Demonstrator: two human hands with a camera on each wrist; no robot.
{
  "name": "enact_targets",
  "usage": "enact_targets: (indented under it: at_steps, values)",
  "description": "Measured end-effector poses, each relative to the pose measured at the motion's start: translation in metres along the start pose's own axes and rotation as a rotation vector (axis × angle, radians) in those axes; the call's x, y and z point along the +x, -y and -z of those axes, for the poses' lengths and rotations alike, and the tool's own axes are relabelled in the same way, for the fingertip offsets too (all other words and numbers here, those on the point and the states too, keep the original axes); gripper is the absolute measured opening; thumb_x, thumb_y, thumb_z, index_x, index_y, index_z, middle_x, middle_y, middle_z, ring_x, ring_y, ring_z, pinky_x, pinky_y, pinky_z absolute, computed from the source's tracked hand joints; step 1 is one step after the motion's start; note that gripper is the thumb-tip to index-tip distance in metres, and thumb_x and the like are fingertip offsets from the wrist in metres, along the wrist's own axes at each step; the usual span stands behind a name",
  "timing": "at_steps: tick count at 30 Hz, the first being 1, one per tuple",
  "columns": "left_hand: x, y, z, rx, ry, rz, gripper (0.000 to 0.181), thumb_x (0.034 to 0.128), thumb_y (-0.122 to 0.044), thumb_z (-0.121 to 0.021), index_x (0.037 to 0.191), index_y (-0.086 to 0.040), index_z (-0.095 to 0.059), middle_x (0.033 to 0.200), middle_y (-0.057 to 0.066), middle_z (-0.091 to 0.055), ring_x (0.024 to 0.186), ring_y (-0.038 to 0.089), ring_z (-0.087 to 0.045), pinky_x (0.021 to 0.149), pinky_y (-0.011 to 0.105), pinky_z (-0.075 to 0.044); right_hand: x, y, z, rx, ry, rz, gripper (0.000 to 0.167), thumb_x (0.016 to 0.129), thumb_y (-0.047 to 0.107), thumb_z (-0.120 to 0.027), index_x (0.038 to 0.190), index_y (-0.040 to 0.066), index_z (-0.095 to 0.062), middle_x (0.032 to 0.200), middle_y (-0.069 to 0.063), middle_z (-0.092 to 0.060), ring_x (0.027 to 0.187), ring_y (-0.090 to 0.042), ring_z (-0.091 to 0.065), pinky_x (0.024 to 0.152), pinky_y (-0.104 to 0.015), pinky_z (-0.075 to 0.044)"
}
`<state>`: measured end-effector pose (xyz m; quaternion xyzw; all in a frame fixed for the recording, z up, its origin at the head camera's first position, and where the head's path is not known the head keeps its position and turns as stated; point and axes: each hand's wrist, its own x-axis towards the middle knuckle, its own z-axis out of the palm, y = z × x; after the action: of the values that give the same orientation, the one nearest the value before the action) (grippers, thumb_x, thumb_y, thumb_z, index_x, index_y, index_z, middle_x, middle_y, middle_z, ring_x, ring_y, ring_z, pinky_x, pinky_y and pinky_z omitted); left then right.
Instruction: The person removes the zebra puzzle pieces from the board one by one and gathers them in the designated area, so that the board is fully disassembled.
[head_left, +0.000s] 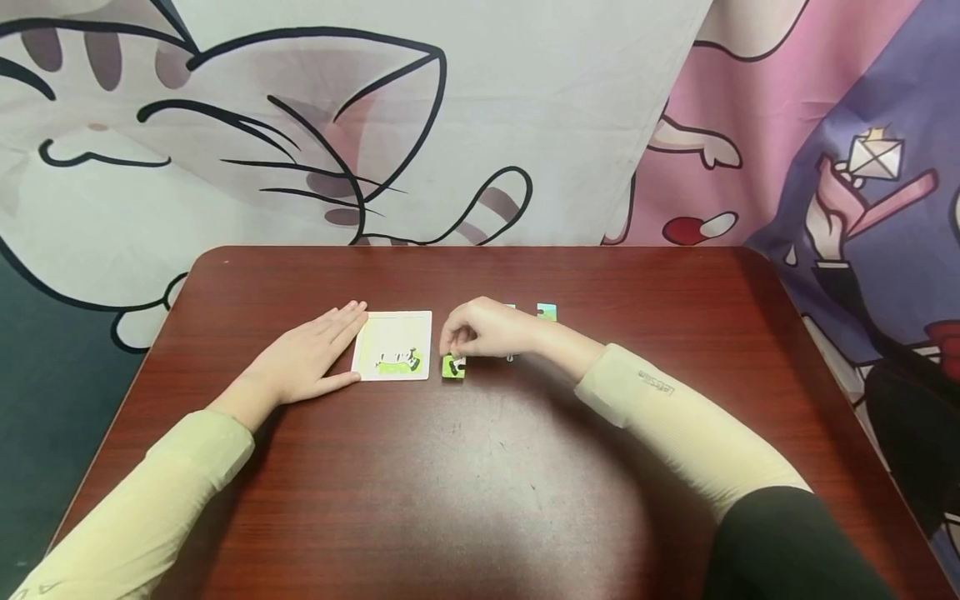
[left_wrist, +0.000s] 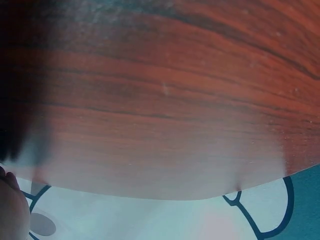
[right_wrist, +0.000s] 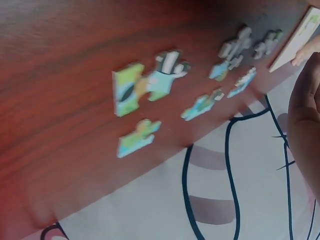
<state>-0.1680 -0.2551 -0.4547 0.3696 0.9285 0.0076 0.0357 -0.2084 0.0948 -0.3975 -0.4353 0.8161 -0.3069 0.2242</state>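
My left hand [head_left: 311, 354] lies with straight fingers at the left edge of a square white puzzle board [head_left: 392, 331]. Green and black-and-white picture pieces [head_left: 400, 362] show along the board's lower part. Just right of the board, my right hand [head_left: 487, 327] pinches a small green puzzle piece [head_left: 453, 367] with a black-and-white patch, at or just above the table. In the right wrist view only part of the right hand [right_wrist: 306, 115] shows at the right edge, and its fingertips are hidden. A sliver of the left hand [left_wrist: 12, 207] appears in the left wrist view.
Several loose jigsaw pieces [right_wrist: 128, 90] lie on the brown table [head_left: 480, 467] to the right of the board, mostly hidden behind the right hand in the head view. One blue-green piece [head_left: 547, 312] shows beyond the right forearm. A cartoon-print curtain [head_left: 570, 125] hangs behind the table.
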Motion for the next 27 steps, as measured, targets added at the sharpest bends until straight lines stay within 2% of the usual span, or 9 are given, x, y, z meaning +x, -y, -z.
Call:
enact_targets:
  at_steps: [8, 13, 19, 27]
  values:
    - [0.001, 0.000, 0.000, 0.000, -0.012, -0.014, 0.092, 0.1012, -0.049, -0.064, 0.165, 0.005, -0.027, 0.174, 0.023, -0.028, 0.162, 0.039, -0.030, 0.133, 0.049, -0.029, -0.013, -0.011, -0.007, -0.011, 0.024, -0.039, 0.013, 0.098, 0.004, -0.072, 0.100, 0.012, -0.082, 0.097, 0.001, -0.079, 0.084, -0.003, -0.070, 0.082, -0.020, -0.059]
    - [0.000, -0.001, 0.001, 0.002, -0.005, -0.007, 0.092, 0.1014, -0.049, -0.064, 0.165, 0.006, -0.027, 0.174, 0.024, -0.027, 0.162, 0.039, -0.030, 0.132, 0.050, -0.030, -0.016, -0.018, -0.013, -0.015, 0.018, -0.018, 0.013, 0.097, 0.003, -0.073, 0.099, 0.012, -0.082, 0.095, 0.000, -0.079, 0.082, -0.002, -0.069, 0.081, -0.018, -0.060]
    - [0.000, -0.001, 0.001, -0.004, -0.003, -0.002, 0.092, 0.1014, -0.050, -0.064, 0.165, 0.005, -0.027, 0.174, 0.023, -0.027, 0.162, 0.039, -0.030, 0.132, 0.052, -0.031, -0.018, -0.021, -0.015, -0.068, 0.003, 0.003, 0.016, 0.094, -0.001, -0.072, 0.097, 0.011, -0.081, 0.094, -0.002, -0.076, 0.082, -0.004, -0.068, 0.078, -0.017, -0.058]
    - [0.000, -0.002, 0.001, -0.012, 0.005, 0.012, 0.092, 0.1016, -0.050, -0.064, 0.166, 0.004, -0.026, 0.175, 0.022, -0.026, 0.162, 0.038, -0.029, 0.131, 0.051, -0.032, -0.020, -0.021, -0.019, -0.130, -0.018, 0.007, 0.011, 0.092, 0.001, -0.074, 0.094, 0.010, -0.080, 0.091, -0.003, -0.071, 0.084, -0.008, -0.069, 0.078, -0.017, -0.057]
